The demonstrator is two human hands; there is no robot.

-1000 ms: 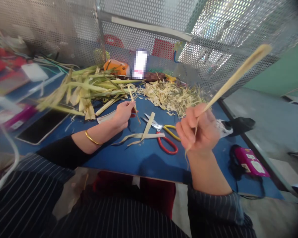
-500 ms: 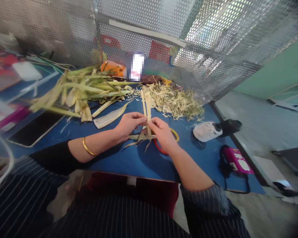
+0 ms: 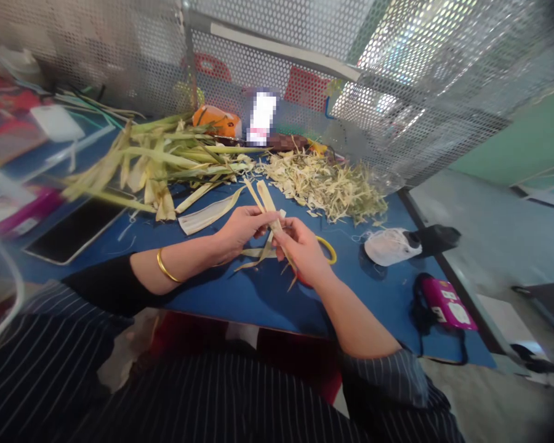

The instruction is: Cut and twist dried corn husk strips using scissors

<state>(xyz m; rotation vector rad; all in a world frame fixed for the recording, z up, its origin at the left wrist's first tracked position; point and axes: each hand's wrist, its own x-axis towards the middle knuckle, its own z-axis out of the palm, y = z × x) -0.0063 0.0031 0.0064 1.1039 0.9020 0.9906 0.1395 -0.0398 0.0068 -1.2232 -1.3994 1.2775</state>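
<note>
My left hand (image 3: pixel 245 231) pinches pale dry leaf strips (image 3: pixel 265 198) between thumb and fingers. Close beside it on the right, my right hand (image 3: pixel 305 249) is closed on the lower part of the same strips. Their upper ends point up and to the left, and thin ends hang below my fingers. Partly behind my right hand lies a tool with red and yellow loops (image 3: pixel 327 249). A wide flat leaf piece (image 3: pixel 210 212) rests left of my hands. Behind them are a heap of shredded pieces (image 3: pixel 325 184) and a pile of long leaves (image 3: pixel 166 157).
A black phone (image 3: pixel 76 231) lies at the left. An orange packet (image 3: pixel 216 121) and a lit, blurred screen (image 3: pixel 262 118) stand by the mesh partition (image 3: pixel 268 67). White thread (image 3: pixel 388 246) and a magenta box (image 3: pixel 450 303) sit at the right.
The strips have tilted to the left from nearly upright, and their hanging ends have swung right. My hands have drawn closer around them. The view has shifted slightly.
</note>
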